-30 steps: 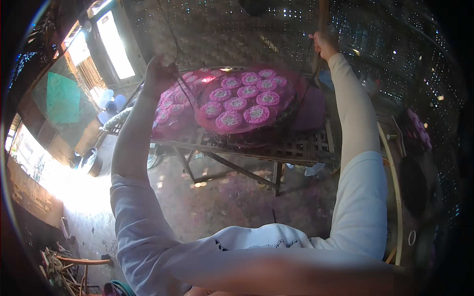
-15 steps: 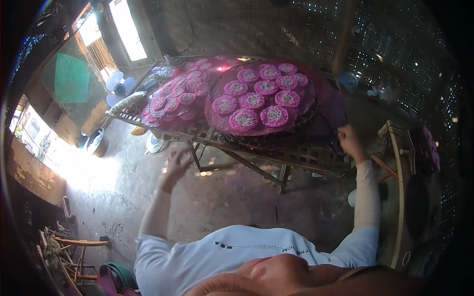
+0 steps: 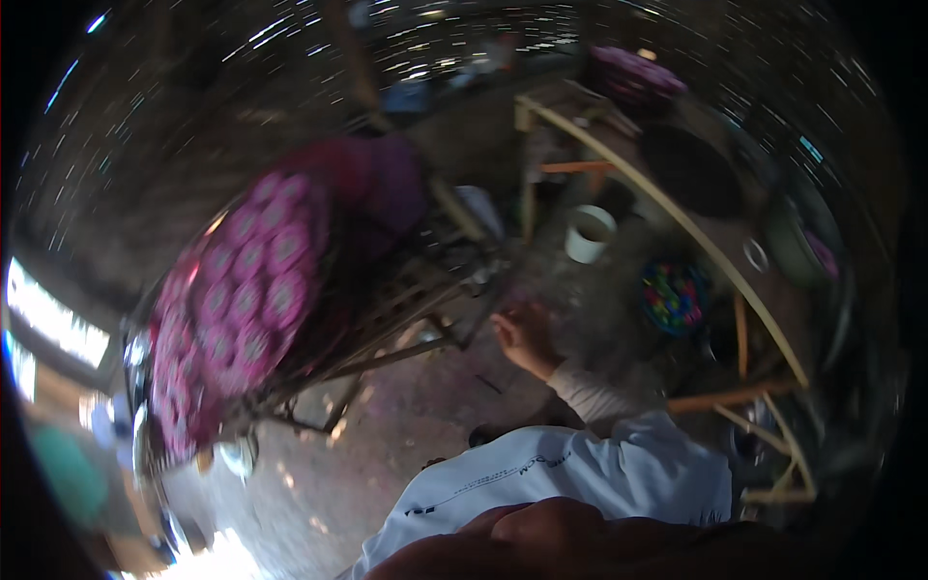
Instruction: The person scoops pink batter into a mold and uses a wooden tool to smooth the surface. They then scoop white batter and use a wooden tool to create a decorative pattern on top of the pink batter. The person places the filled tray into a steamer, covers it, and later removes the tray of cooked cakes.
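My right hand [image 3: 522, 333] hangs low in front of my body, near the corner of a slatted bamboo table [image 3: 401, 295]. Its fingers look bent but are smeared by motion, so I cannot make out whether they hold anything. At the left, the table bears a round tray of pink rings [image 3: 290, 251] with pale centres, with more pink rounds [image 3: 179, 372] beside it and a magenta sheet [image 3: 382, 184] behind. My left hand is out of view.
A wooden bench frame [image 3: 657, 193] with a dark round pan [image 3: 691, 169] runs along the right, another pink pile [image 3: 638, 72] at its far end. On the concrete floor beside it are a white bucket [image 3: 590, 232] and a bowl of multicoloured pieces [image 3: 672, 295]. Bright openings [image 3: 58, 309] show far left.
My view has swung right, so the table shifts left and the bench shows more. Both hands came down from their raised position by the tray; the left has left the picture.
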### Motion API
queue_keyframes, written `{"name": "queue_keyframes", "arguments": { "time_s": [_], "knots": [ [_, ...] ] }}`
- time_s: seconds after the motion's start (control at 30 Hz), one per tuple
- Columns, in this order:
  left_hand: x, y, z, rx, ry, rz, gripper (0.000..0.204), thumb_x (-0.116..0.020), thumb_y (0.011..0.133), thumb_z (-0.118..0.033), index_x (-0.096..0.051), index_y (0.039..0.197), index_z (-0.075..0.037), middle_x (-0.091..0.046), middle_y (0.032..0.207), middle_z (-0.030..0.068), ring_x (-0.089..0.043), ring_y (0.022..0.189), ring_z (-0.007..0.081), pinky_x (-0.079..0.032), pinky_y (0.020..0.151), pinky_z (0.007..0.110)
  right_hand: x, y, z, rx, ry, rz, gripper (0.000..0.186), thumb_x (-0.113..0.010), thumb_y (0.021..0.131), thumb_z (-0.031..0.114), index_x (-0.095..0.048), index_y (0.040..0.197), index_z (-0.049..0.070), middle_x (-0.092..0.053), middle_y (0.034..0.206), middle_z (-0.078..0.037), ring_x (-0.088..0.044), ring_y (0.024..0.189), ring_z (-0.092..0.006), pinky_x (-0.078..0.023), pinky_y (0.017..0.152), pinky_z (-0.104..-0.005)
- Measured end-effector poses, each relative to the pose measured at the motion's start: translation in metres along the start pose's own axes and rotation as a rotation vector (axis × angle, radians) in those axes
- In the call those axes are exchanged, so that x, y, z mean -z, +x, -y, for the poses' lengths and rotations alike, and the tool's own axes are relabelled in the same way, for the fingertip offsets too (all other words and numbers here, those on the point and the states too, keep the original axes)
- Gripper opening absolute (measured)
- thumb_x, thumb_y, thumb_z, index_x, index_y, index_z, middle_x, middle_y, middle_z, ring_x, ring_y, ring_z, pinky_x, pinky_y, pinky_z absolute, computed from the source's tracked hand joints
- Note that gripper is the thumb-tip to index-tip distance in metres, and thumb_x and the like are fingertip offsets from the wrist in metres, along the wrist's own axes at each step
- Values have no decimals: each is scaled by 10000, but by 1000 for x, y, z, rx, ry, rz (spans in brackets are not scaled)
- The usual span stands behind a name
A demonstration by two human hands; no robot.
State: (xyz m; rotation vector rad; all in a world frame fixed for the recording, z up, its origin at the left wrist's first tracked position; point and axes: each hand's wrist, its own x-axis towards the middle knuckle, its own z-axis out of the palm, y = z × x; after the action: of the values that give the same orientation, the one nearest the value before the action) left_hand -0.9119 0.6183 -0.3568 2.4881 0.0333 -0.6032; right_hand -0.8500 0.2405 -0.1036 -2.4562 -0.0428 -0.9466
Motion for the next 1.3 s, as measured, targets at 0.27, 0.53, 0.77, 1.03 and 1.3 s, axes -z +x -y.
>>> {"name": "queue_keyframes", "arguments": {
  "time_s": [0.27,0.53,0.77,1.03,1.3],
  "knots": [
    [-2,66,-200,-549,-42,-21,273,-602,766,-201,-552,1006,-80,-611,798,121,-585,739,272,-466,640,366,75,-89,-84,-322,93,307,147,-569,811,231,-642,882,125,-625,873,-39,-566,873,-196,-347,857,-411],
    [-97,89,-404,-538,-370,262,339,-648,771,-191,-505,1049,-60,-481,720,12,-450,640,105,-399,550,280,199,-145,-232,-378,131,186,187,-573,789,205,-642,888,63,-629,839,-116,-596,773,-296,-469,658,-382],
    [-110,185,-574,-664,-372,178,167,-515,875,-222,-518,876,-56,-450,761,-21,-421,725,93,-371,623,267,286,-123,-317,-521,158,59,185,-543,800,178,-626,880,34,-615,812,-160,-590,761,-310,-464,672,-367],
    [30,302,-807,-862,-751,-211,181,-568,828,-170,-573,951,-38,-513,773,-31,-438,681,54,-371,595,201,355,-8,-395,-473,70,-59,176,-562,792,83,-618,935,-4,-611,868,-163,-588,771,-297,-461,670,-340],
    [70,487,-926,-735,191,-517,352,-557,749,-364,-631,1044,-186,-590,952,89,-550,930,257,-412,794,376,372,143,-527,-602,-1,-220,154,-553,830,112,-616,915,0,-611,832,-140,-585,741,-228,-448,662,-306]
  ]
}}
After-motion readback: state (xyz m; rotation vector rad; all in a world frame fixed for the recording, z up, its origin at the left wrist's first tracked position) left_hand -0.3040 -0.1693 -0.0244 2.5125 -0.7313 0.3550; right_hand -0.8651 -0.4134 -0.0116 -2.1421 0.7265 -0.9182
